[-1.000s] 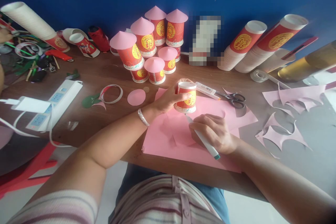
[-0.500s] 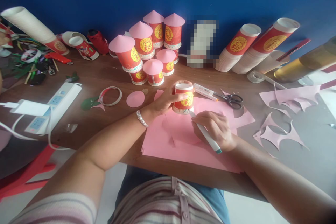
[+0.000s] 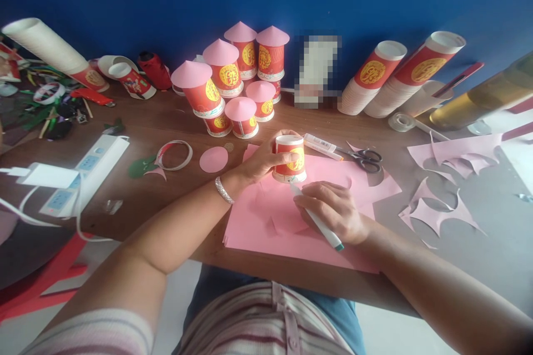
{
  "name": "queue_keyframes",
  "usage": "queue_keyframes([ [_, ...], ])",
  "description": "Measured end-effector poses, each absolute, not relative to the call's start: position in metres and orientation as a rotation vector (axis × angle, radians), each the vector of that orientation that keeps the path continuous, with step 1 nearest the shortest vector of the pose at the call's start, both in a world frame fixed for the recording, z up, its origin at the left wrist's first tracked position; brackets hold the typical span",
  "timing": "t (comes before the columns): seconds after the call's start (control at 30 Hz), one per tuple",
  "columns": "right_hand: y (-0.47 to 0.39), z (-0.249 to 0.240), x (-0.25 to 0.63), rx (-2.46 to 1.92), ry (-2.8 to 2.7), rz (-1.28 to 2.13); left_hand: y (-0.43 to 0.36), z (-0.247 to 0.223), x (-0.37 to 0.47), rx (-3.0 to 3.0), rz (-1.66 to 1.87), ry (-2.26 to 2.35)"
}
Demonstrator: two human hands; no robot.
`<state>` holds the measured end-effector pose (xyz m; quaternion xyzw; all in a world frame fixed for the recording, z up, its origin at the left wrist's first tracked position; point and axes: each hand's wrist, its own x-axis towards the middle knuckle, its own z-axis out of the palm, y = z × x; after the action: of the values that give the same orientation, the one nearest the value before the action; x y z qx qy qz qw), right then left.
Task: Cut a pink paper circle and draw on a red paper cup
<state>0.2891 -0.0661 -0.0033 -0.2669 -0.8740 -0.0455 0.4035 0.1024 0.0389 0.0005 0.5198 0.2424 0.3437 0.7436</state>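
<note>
My left hand (image 3: 266, 158) is wrapped round a red paper cup (image 3: 296, 168) with a yellow emblem and a white band bearing drawn lines at its lower edge. The cup is held nearly upright over a stack of pink paper (image 3: 262, 222). In my right hand (image 3: 335, 211) is a white marker (image 3: 320, 224) with a green end, its tip close to the cup's lower edge; whether it touches cannot be made out. Behind the cup lie a white and orange marker (image 3: 322, 147) and black-handled scissors (image 3: 367, 160).
Several red cups with pink cone tops (image 3: 220, 55) stand at the back. Cup stacks (image 3: 377, 75) and a tape roll (image 3: 402, 121) are at back right. Pink paper scraps (image 3: 441, 213) lie right; a pink disc (image 3: 214, 160), paper ring (image 3: 175, 155) and power strip (image 3: 89, 175) lie left.
My right hand and the marker have shifted slightly left and down, with the tip now lower by the cup's edge. My left hand still holds the cup. The view has moved a little.
</note>
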Motion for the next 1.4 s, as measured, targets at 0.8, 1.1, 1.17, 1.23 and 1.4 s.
queue_keyframes([
  [0.8, -0.061, -0.003, 0.289, -0.818, -2.021, -0.184, 0.036, 0.008, 0.098, 1.188, 0.687, 0.502],
  [1.1, -0.062, 0.003, 0.290, -0.694, -2.132, -0.178, 0.035, 0.011, 0.098, 1.195, 0.679, 0.475],
  [1.17, -0.063, 0.000, 0.291, -0.707, -2.147, -0.169, 0.037, 0.008, 0.098, 1.202, 0.683, 0.487],
  [1.23, -0.063, -0.001, 0.292, -0.739, -2.130, -0.188, 0.038, 0.006, 0.098, 1.204, 0.687, 0.488],
  [1.4, -0.060, 0.002, 0.292, -0.771, -2.081, -0.251, 0.036, 0.008, 0.096, 1.210, 0.668, 0.491],
])
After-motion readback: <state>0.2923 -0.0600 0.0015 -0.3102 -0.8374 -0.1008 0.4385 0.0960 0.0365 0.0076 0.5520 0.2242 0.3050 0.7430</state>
